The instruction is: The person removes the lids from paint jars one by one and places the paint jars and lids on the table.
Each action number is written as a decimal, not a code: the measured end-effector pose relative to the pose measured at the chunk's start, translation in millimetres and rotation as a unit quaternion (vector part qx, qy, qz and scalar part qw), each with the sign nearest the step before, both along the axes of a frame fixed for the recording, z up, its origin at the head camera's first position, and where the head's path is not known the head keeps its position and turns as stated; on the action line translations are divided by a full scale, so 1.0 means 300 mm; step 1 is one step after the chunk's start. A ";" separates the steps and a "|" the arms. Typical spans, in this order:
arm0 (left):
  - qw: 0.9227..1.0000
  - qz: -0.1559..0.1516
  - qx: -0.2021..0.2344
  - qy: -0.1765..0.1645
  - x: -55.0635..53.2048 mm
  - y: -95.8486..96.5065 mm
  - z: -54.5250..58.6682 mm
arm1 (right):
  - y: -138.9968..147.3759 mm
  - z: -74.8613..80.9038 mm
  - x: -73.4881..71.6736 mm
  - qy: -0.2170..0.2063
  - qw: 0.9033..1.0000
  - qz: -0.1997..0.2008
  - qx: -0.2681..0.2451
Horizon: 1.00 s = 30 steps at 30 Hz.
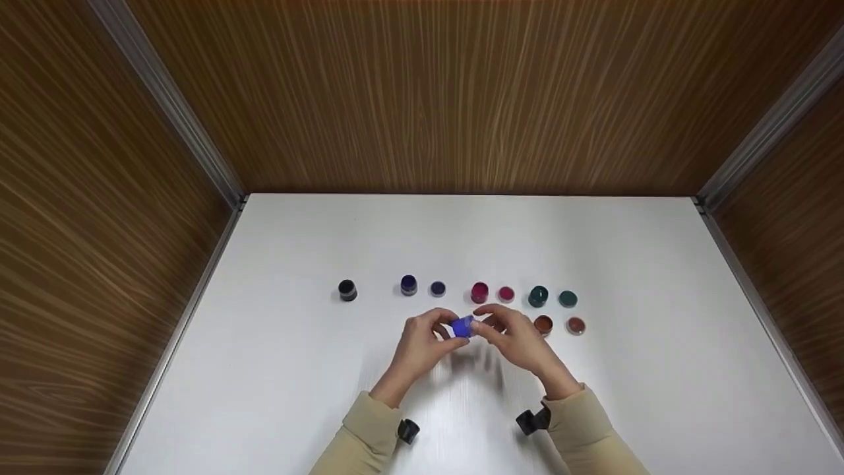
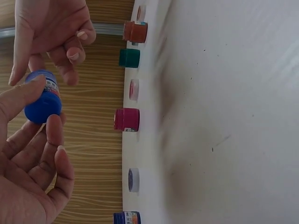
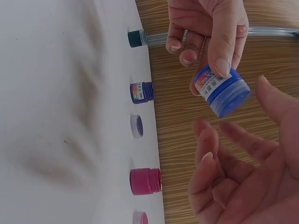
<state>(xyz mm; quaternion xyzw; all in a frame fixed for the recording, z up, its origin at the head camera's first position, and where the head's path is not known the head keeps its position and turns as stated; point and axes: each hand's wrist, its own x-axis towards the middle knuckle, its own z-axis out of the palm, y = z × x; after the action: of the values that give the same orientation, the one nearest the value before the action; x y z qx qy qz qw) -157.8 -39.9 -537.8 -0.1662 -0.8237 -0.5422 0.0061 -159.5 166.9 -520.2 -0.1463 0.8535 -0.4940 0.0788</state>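
A small blue paint jar [image 3: 217,86] with a clear-rimmed blue lid [image 3: 231,99] is held above the white table [image 1: 277,396]. My left hand [image 1: 422,343] pinches the jar's labelled body between thumb and fingers. The jar is tilted, its lid toward my right hand [image 1: 524,343]. In the right wrist view, the right hand's thumb and loosely bent fingers are spread around the lid side, with a gap between them and the lid. Beyond the hands, the magenta paint jar [image 1: 479,292] stands uncapped, its lid [image 1: 506,294] lying beside it.
Left of the magenta jar stand a dark purple jar [image 1: 409,285] with its lid [image 1: 438,288] beside it, and a black jar [image 1: 347,290]. A green jar [image 1: 538,296] and an orange-brown jar [image 1: 543,325] stand to the right, near their lids. Wood-grain walls [image 1: 422,99] enclose the table.
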 end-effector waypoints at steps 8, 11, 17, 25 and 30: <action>1.000 -0.014 0.015 0.003 -0.005 -0.001 -0.004 | 0.004 0.007 -0.003 0.008 1.000 0.019 0.008; 1.000 -0.012 0.009 0.005 -0.004 -0.002 -0.001 | 0.010 0.008 -0.004 0.011 1.000 0.025 0.005; 0.999 -0.008 0.001 0.031 -0.011 -0.002 0.000 | 0.019 0.003 -0.004 0.028 0.999 0.022 0.003; 0.999 0.000 0.006 0.041 -0.011 0.000 0.000 | 0.013 -0.001 -0.008 0.012 1.000 0.001 -0.018; 0.999 0.008 0.014 0.049 -0.011 0.005 0.004 | 0.003 -0.004 -0.016 -0.004 0.999 -0.012 -0.033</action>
<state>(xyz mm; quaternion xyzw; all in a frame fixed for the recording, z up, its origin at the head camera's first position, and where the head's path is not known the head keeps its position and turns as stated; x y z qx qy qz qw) -161.2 -38.5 -536.6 -0.1862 -0.8158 -0.5450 0.0535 -164.2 167.6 -521.4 -0.1369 0.8379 -0.5235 0.0717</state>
